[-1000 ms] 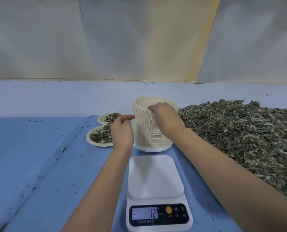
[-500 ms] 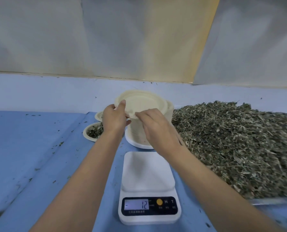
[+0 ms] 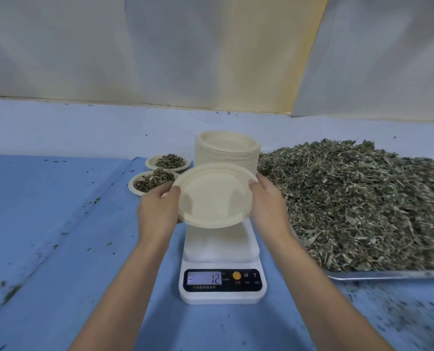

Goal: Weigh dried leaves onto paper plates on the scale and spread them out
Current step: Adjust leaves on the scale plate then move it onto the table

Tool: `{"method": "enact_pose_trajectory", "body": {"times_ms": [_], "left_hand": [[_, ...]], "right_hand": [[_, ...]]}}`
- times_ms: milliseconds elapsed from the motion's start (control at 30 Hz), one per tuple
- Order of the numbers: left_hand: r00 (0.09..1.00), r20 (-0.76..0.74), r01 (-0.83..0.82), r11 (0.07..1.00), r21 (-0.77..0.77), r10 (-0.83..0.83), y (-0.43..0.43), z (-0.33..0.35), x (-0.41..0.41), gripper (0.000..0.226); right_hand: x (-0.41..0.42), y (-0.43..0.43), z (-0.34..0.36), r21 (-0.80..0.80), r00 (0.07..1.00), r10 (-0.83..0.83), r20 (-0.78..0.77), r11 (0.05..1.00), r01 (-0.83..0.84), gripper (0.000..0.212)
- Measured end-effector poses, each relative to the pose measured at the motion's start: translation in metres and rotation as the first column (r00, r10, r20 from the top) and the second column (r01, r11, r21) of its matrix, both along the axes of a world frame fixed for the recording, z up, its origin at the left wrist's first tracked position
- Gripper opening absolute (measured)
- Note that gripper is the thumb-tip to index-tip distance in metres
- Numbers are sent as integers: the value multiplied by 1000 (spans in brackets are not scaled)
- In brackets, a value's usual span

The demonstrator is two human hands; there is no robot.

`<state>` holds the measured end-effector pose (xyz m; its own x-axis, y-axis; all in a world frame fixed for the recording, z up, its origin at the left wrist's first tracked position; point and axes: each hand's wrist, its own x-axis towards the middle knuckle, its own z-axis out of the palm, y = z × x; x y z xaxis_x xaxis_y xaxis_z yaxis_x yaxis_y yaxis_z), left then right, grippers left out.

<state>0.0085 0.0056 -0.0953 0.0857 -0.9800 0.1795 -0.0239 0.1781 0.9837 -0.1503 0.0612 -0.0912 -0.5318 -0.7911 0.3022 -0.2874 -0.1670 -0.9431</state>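
An empty cream paper plate (image 3: 214, 195) hangs tilted toward me just above the far end of the white scale (image 3: 222, 259). My left hand (image 3: 157, 211) grips its left rim and my right hand (image 3: 267, 206) grips its right rim. The scale's platform is bare and its display reads -12. Behind the held plate stands a tall stack of paper plates (image 3: 227, 150). A large heap of dried leaves (image 3: 357, 198) fills a metal tray (image 3: 388, 274) on the right.
Two paper plates with leaves, the nearer plate (image 3: 151, 181) and the farther plate (image 3: 169, 162), sit left of the stack. Blue cloth (image 3: 46, 224) covers the table, with leaf crumbs scattered on it. A pale sheeted wall rises behind.
Both hands lifted one plate off the stack and brought it toward me and down, over the scale. The scale reading stays at -12.
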Motion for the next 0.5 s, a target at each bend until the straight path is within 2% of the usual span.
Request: {"method": "enact_pose_trajectory", "body": {"times_ms": [33, 100, 167, 300, 500], "left_hand": [[1000, -1, -24, 999, 34, 24, 0, -3, 0, 24], [999, 1, -47, 995, 88, 47, -3, -8, 1, 32], [997, 66, -49, 995, 85, 43, -6, -13, 2, 37], [985, 173, -44, 994, 96, 26, -9, -20, 5, 42], [976, 207, -91, 987, 132, 62, -12, -25, 8, 38]], "right_hand": [[-1, 1, -6, 16, 999, 1, 36, 1000, -1, 35], [-5, 2, -17, 58, 997, -24, 74, 998, 20, 26], [-9, 2, -24, 125, 997, -55, 52, 991, 48, 19], [-14, 0, -32, 228, 996, -82, 46, 971, 69, 30], [-14, -1, -37, 338, 996, -63, -66, 938, 81, 38]]}}
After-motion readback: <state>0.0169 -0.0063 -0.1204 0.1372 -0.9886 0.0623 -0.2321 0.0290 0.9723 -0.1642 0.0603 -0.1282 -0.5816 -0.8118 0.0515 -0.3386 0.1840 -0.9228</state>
